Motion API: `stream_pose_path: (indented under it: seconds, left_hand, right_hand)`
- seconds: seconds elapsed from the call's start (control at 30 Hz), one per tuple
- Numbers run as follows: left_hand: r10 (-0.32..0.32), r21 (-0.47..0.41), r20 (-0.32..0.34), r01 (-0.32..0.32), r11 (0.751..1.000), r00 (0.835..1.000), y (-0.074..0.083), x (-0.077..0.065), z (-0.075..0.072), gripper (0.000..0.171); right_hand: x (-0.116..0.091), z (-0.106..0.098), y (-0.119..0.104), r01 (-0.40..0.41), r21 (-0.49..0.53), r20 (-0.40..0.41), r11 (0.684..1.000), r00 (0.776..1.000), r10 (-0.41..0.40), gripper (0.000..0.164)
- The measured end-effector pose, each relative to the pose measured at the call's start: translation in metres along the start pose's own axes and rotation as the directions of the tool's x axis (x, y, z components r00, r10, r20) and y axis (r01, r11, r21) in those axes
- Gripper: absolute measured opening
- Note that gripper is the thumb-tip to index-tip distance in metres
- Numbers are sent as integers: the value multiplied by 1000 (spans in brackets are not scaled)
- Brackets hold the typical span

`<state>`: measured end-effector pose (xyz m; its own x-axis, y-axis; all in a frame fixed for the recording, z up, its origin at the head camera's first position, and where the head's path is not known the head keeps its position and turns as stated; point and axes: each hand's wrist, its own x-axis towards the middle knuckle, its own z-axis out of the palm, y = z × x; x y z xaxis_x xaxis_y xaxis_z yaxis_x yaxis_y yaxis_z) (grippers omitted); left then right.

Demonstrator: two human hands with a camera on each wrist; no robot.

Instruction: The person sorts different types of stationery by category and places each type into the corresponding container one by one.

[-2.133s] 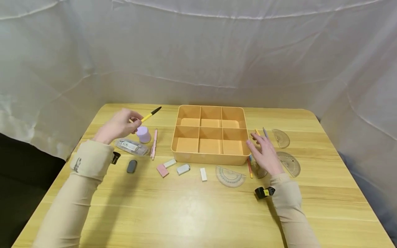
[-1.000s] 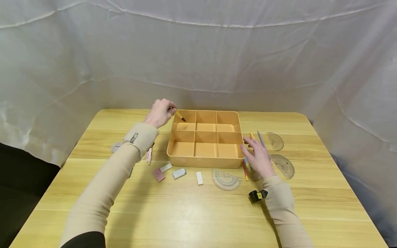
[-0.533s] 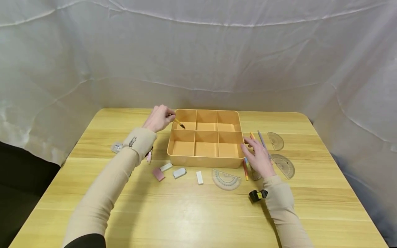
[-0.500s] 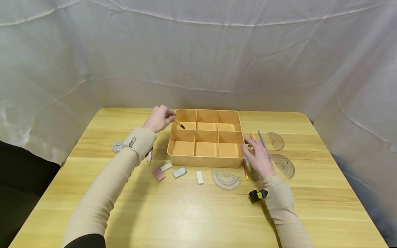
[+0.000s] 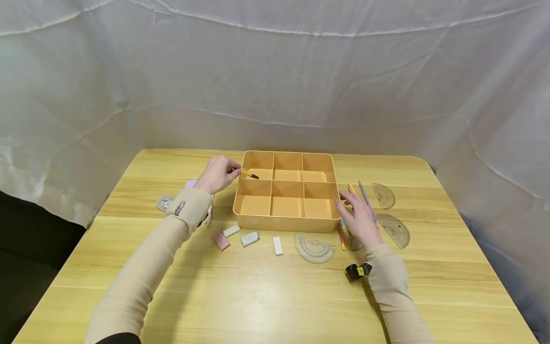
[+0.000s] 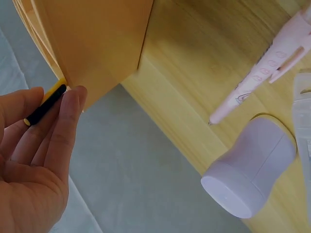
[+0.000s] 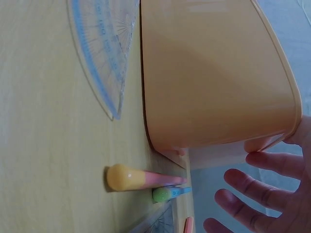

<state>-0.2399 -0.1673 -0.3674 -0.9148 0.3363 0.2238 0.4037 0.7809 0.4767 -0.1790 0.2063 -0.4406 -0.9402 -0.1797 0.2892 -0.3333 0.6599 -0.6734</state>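
Note:
My left hand (image 5: pixel 218 174) pinches a yellow-and-black pen (image 5: pixel 247 173) between thumb and fingers at the left rim of an orange storage box (image 5: pixel 285 223). The pen's dark end points into the back left compartment. In the left wrist view, the pen's black clip (image 6: pixel 46 104) shows between the fingers beside the box wall. My right hand (image 5: pixel 361 220) rests at the box's right side, thumb at the rim and fingers loosely extended. Beneath it lie a pink-and-yellow pen (image 7: pixel 131 178) and a blue-and-green pen (image 7: pixel 167 194).
Several erasers, including a pink one (image 5: pixel 221 240), lie before the box with a clear protractor (image 5: pixel 315 248). Further protractors (image 5: pixel 394 230) and a purple pencil (image 5: pixel 364 192) lie at right. A lilac container (image 6: pixel 252 165) and a pink pen (image 6: pixel 262 73) are left of the box.
My left hand has carried the pen rightward from above the lilac container to the box's left rim, then lowered it and tipped it flatter. The right hand stays at the box's side.

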Motion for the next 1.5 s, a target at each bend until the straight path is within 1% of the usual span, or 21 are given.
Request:
stream_pose_path:
  seconds: [0.23,0.3,0.37,0.4,0.5,0.57,0.67,0.77,0.83,0.9,0.93,1.0,1.07,1.13,1.17,1.2,1.3,1.4,1.43,1.5]
  left_hand:
    - [-17,23,19,16,1000,1000,0,-2,4,22]
    - [-23,22,32,22,999,999,0,-2,4,20]
    - [-45,-14,56,46,999,997,0,-2,3,18]
    - [-57,-39,72,60,997,996,-1,-3,3,22]
    - [-97,-117,114,111,987,989,-4,-5,0,42]
    - [-112,-141,134,131,981,985,-8,-6,-2,46]
    - [-123,-107,129,137,985,984,-16,-11,-6,44]
    - [-135,-23,129,139,990,983,-25,-18,-7,37]
    - [-151,45,147,146,988,978,-30,-22,-7,31]
    - [-182,124,184,161,979,966,-34,-27,-6,25]
    - [-205,158,209,174,972,956,-35,-29,-5,21]
    - [-264,209,266,212,955,927,-35,-32,-5,15]
    - [-323,250,303,252,935,897,-33,-34,-5,8]
    - [-372,257,328,297,920,868,-31,-34,-6,6]
    - [-392,259,332,316,913,858,-30,-35,-6,7]
    - [-406,259,334,331,907,851,-29,-35,-6,8]
    - [-429,261,335,355,898,839,-30,-36,-6,13]
    - [-434,258,344,361,896,833,-32,-38,-4,15]
    - [-431,257,344,358,898,834,-32,-39,-4,16]
    - [-431,251,350,360,899,832,-32,-39,-4,15]
  right_hand:
    - [0,-1,1,-5,5,10,1000,1000,5,45]
    - [0,-1,1,-5,4,8,1000,1000,5,45]
    - [0,-1,2,-7,4,7,1000,1000,7,45]
    - [0,-1,2,-9,5,8,1000,1000,9,45]
    - [1,-1,2,-11,8,10,1000,1000,11,46]
    - [1,-2,2,-10,6,11,1000,1000,10,46]
    - [1,-2,2,-8,2,16,1000,1000,8,46]
    - [0,-3,2,-9,-1,19,1000,1000,9,46]
    - [0,-4,2,-12,-3,20,1000,1000,12,46]
    - [0,-4,3,-17,-1,21,1000,1000,17,46]
    - [0,-4,3,-22,1,22,1000,1000,22,46]
    - [0,-4,4,-33,4,26,999,999,33,46]
    - [0,-4,4,-45,5,29,999,999,45,47]
    - [0,-4,4,-52,3,31,999,998,52,47]
    - [0,-4,4,-51,1,33,999,998,51,47]
    - [0,-4,4,-46,0,32,999,998,46,47]
    - [0,-4,3,-32,-2,32,999,999,32,45]
    - [0,-3,3,-23,-1,30,1000,999,23,44]
    - [0,-3,3,-24,1,29,1000,999,24,44]
    - [0,-3,3,-27,4,30,1000,999,27,44]
